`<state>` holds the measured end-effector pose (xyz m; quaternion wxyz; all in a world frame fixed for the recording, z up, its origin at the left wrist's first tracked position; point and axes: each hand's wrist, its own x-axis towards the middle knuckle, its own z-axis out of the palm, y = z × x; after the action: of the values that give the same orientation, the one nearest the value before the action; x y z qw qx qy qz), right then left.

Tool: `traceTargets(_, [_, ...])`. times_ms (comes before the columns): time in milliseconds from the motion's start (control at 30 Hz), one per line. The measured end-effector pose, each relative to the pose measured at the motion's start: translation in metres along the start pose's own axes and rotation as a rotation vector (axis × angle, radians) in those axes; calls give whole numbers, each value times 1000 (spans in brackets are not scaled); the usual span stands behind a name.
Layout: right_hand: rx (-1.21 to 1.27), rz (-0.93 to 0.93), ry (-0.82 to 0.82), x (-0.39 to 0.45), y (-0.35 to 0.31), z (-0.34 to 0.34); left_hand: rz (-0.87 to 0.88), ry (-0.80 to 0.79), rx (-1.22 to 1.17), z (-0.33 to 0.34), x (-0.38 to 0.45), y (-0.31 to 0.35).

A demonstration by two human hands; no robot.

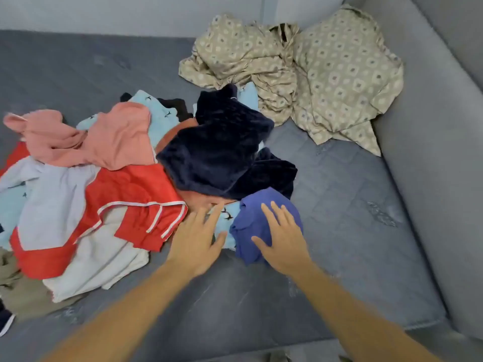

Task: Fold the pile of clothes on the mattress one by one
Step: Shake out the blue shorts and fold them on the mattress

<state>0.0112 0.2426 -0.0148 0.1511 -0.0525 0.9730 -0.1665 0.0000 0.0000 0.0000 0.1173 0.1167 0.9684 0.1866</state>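
The pile of clothes [109, 184] sprawls across the grey mattress [352, 231] from centre toward nine o'clock. The right hand [281, 239] lies with spread, straight fingers on a blue-violet garment [251, 223] at the pile's five o'clock edge. The left hand [196, 239], fingers equally wide, rests just beside it on light blue cloth [227, 218]. A beige patterned sheet [300, 71] lies crumpled at one o'clock.

A pale wall [130, 11] rises behind; a grey padded panel [431, 126] stands right.
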Motion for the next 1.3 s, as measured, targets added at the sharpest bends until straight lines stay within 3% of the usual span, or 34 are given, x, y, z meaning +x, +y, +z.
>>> traceTargets(200, [-16, 35, -39, 54, 71, 107, -33, -195, -77, 135, 56, -3])
traceTargets(367, [19, 58, -73, 75, 91, 151, -48, -70, 90, 180, 86, 9])
traceTargets(467, [-30, 38, -6, 78, 90, 154, -33, -24, -33, 182, 92, 19])
traceTargets(567, [83, 39, 34, 74, 91, 139, -33, 14, -186, 170, 91, 28])
traceTargets(733, [278, 15, 148, 54, 92, 76, -8, 99, -305, 122, 85, 51])
traceTargets(900, [517, 22, 341, 36, 75, -26, -7, 178, -419, 32, 85, 93])
traceTargets(1033, [644, 44, 276, 16, 50, -119, -35, 159, -620, -52, 76, 135])
traceTargets(1300, [811, -116, 224, -42, -17, -296, 189, 216, -723, -221, 28, 209])
